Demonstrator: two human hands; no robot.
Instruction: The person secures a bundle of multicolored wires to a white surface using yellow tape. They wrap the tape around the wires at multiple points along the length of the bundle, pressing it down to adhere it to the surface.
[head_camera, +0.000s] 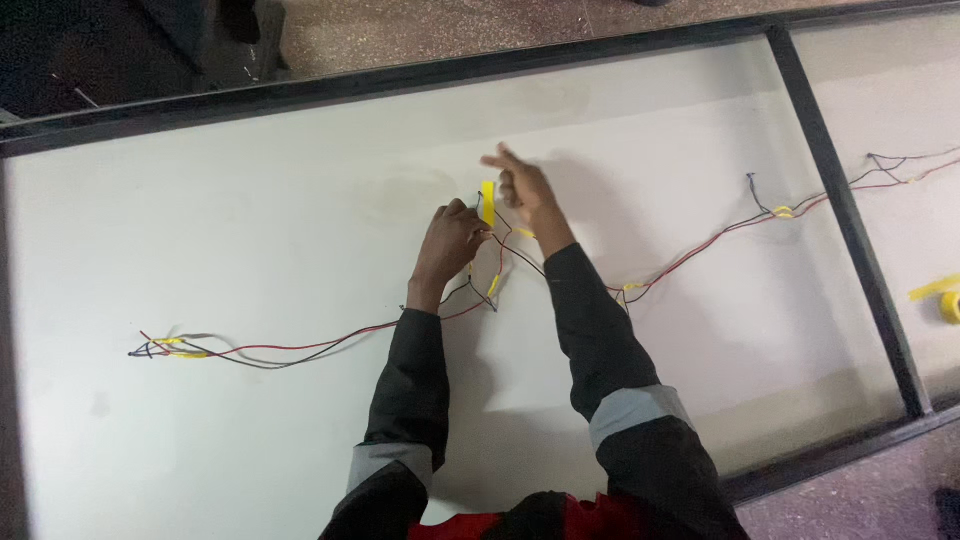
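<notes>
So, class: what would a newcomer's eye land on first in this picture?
Two hands meet mid-panel: the left hand presses the wires down while the right hand holds a strip of yellow tape upright. The red and black wires trail across the white panel, taped at spots. A tape roll sits at the far right edge.

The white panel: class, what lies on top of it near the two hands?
On the white panel lie red and black wires with yellow tape pieces. The left hand covers the wire bundle beneath it; the right hand pinches a yellow tape strip.
</notes>
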